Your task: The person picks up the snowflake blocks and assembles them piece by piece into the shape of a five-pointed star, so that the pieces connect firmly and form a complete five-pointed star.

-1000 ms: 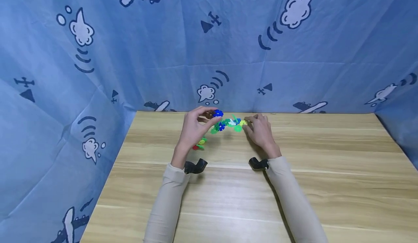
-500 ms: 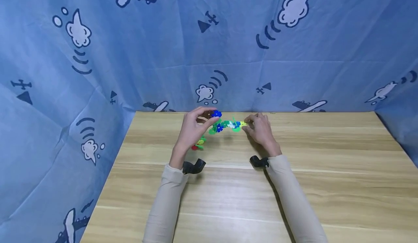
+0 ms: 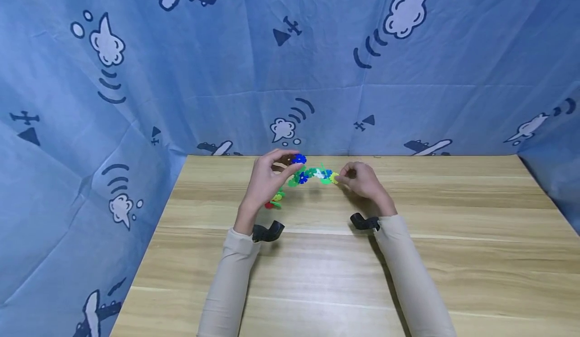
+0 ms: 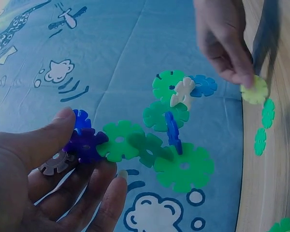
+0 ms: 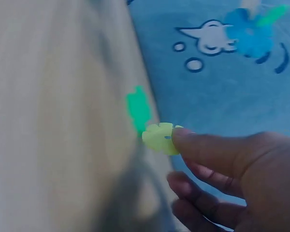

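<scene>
My left hand grips one end of a chain of joined flower-shaped discs; in the left wrist view its thumb and fingers are round a dark blue disc. Green discs run on from it, then a white one and a light blue one at the far end. My right hand pinches a yellow disc between thumb and finger. Both wrist views show that disc apart from the light blue one.
On the wooden table below the left hand lie yellow, green and red discs. Separate green discs show near the table's back edge. A blue patterned curtain hangs behind the table.
My right hand has drawn slightly right and down with the yellow disc and turned at the wrist. My left hand and the chain have hardly moved.
</scene>
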Action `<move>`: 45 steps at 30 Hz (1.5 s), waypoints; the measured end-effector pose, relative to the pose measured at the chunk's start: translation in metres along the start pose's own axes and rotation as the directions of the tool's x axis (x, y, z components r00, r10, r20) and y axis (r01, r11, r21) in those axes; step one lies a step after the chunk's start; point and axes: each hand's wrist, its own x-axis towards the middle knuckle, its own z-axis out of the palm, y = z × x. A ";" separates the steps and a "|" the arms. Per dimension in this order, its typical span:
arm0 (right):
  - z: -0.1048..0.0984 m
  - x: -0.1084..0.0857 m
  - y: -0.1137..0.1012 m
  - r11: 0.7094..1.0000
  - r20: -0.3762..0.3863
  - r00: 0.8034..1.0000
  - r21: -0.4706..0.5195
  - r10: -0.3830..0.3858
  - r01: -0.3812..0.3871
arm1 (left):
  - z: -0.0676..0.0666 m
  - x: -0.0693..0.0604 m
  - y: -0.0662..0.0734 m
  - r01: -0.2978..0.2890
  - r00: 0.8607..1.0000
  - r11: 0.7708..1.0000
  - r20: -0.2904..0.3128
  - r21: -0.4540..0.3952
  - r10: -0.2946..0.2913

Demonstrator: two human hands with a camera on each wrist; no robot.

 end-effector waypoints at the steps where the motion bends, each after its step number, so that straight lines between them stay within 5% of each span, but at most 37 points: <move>1: -0.003 -0.001 -0.003 1.000 0.011 1.000 0.011 0.001 -0.001 | 0.000 0.000 0.000 -0.001 1.000 1.000 0.000 0.001 0.001; 7: -0.026 -0.009 -0.028 0.997 -0.017 0.999 0.059 -0.044 0.045 | -0.001 0.000 -0.002 -0.008 1.000 1.000 -0.002 0.004 0.008; 14: -0.047 -0.030 -0.063 0.990 -0.121 0.983 -0.011 -0.141 0.140 | 0.000 -0.001 -0.003 -0.015 0.999 1.000 0.041 -0.013 0.015; 20: -0.040 -0.040 -0.083 0.967 -0.165 0.955 0.018 -0.248 0.254 | 0.001 -0.001 -0.002 -0.022 0.998 1.000 0.061 -0.005 0.022; 29: -0.021 -0.047 -0.091 0.944 -0.213 0.934 0.102 -0.288 0.314 | 0.007 -0.003 -0.001 -0.063 0.987 0.998 0.143 -0.028 0.066; 45: -0.025 -0.053 -0.105 0.890 -0.305 0.855 0.047 -0.420 0.454 | 0.010 -0.002 0.008 -0.114 0.986 0.991 0.117 -0.071 0.121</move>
